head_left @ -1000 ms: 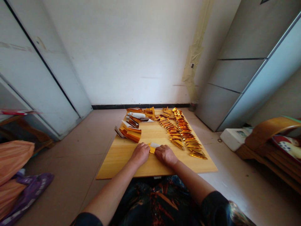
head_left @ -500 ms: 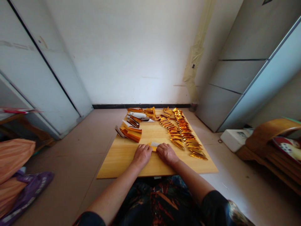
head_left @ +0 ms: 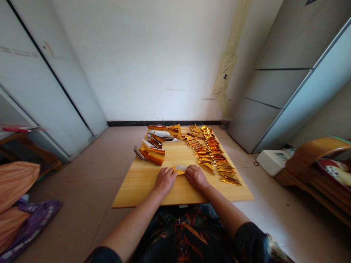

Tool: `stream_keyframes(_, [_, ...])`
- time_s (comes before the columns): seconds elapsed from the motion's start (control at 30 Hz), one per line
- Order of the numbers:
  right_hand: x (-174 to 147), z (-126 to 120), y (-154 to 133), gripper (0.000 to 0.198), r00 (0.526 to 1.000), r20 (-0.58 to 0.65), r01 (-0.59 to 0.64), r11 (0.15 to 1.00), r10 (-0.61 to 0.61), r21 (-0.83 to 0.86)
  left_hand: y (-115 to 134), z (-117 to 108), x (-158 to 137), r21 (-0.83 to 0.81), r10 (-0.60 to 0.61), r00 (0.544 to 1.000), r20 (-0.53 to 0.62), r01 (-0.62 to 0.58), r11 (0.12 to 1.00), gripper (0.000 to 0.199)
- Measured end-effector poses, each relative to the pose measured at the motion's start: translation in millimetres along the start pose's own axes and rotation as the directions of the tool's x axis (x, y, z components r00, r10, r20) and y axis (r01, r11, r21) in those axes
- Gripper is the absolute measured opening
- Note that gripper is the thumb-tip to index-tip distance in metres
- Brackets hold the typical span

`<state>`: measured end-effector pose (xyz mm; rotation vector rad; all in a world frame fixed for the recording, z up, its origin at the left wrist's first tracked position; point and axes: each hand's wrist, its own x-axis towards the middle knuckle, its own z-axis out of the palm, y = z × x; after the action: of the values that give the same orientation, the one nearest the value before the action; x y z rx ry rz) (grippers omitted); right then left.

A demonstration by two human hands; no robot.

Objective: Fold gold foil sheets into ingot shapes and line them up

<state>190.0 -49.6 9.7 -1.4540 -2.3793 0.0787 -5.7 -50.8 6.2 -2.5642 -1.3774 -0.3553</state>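
Observation:
A small sheet of gold foil paper (head_left: 180,168), partly folded and with a whitish back showing, lies on the wooden board between my hands. My left hand (head_left: 166,179) has its curled fingers closed on the sheet's left end. At the right end, my right hand (head_left: 196,176) grips the paper with bent fingers. The fingertips of both hands are partly hidden. Rows of folded gold paper pieces (head_left: 216,157) lie on the right side of the board. Curled sheets of gold paper (head_left: 153,154) with pale backs rest at the left.
The wooden tabletop (head_left: 134,190) stands before a white wall (head_left: 153,65). A grey refrigerator (head_left: 263,106) is at the right, near a white box (head_left: 271,163) and a wooden chair (head_left: 304,171). Orange and purple bags (head_left: 16,212) lie at the left.
My right hand has shifted slightly right along the paper, so more of its gold edge shows. My left hand stays nearly in place.

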Motion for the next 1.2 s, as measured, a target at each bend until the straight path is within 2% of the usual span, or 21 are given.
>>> stream_keyframes(0.33, [21.1,-12.6,-6.8,0.021,0.972,0.171,-0.155,0.987,0.159,-0.041,-1.9,-5.5,-4.9,0.021,0.06,0.998,0.036,-0.061,0.998,0.02])
stream_keyframes(0.73, [30.4,-21.4,-10.7,0.022,0.94,0.237,-0.247,0.969,0.246,-0.027,-9.1,-16.0,-8.8,0.01,0.125,0.988,0.092,-0.127,0.992,0.023])
stream_keyframes(1.0, [33.3,-22.0,-13.5,0.018,0.934,0.241,-0.256,0.964,0.265,-0.07,-5.3,-23.5,-5.7,0.002,0.106,0.98,0.169,-0.108,0.994,0.024])
stream_keyframes(1.2, [34.7,-19.2,-10.7,0.018,0.933,0.247,-0.249,0.965,0.26,-0.077,-3.5,-25.6,-5.2,-0.05,0.089,0.982,0.168,-0.082,0.995,0.025])
